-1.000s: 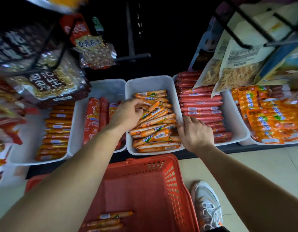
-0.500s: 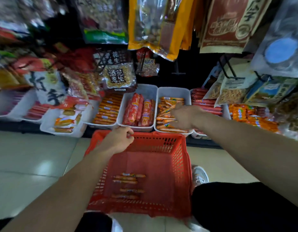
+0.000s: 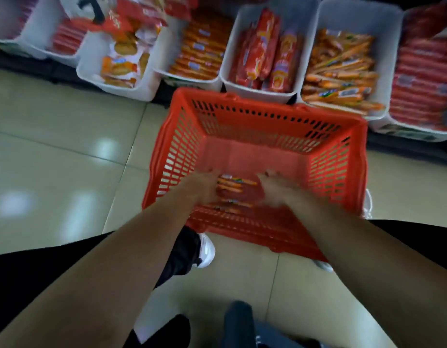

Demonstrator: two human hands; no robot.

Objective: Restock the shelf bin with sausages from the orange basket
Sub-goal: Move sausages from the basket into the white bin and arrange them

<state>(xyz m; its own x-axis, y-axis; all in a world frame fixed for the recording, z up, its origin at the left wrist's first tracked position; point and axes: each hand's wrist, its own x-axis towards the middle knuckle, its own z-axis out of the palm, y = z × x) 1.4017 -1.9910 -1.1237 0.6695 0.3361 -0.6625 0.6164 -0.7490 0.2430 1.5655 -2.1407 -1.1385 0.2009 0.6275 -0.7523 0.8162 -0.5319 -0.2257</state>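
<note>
The orange basket [image 3: 255, 116] stands on the floor in front of the shelf. A few thin orange sausages [image 3: 233, 183] lie on its bottom. My left hand [image 3: 205, 187] and my right hand [image 3: 276, 188] are both down inside the basket, one on each side of the sausages, blurred by motion. Whether the fingers grip any sausage I cannot tell. The white shelf bin [image 3: 383, 28] with the same thin orange sausages [image 3: 340, 71] sits just behind the basket's far right corner.
White bins line the low shelf: fat red sausages [image 3: 265, 51], orange sticks [image 3: 202, 51], snack packets [image 3: 122, 61], dark red sausages [image 3: 423, 81]. My white shoes [image 3: 207, 249] stand at the basket's near edge on the beige tiled floor [image 3: 66, 159].
Both hands have left the shelf bin and dropped into the basket. My view has tilted down from the hanging packets to the basket and floor.
</note>
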